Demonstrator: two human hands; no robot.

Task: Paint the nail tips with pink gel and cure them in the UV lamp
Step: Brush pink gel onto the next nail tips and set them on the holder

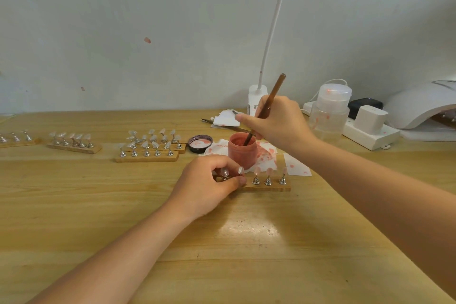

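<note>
My right hand (278,122) grips a brown-handled brush (267,103) whose tip is dipped into the open pink gel jar (241,152). In front of the jar lies a wooden strip (269,188) carrying metal stands with nail tips (269,171); three pink ones show on its right part. My left hand (209,184) curls over the strip's left end and pinches a stand there, hiding the tips beneath it. The white UV lamp (419,106) sits at the far right, its opening facing left.
Several more wooden strips with clear nail tips (148,147) stand to the left. The jar's dark lid (200,143) lies beside stained paper wipes (293,164). A clear pump bottle (330,111), a power strip (370,133) and a lamp stem (274,22) stand behind.
</note>
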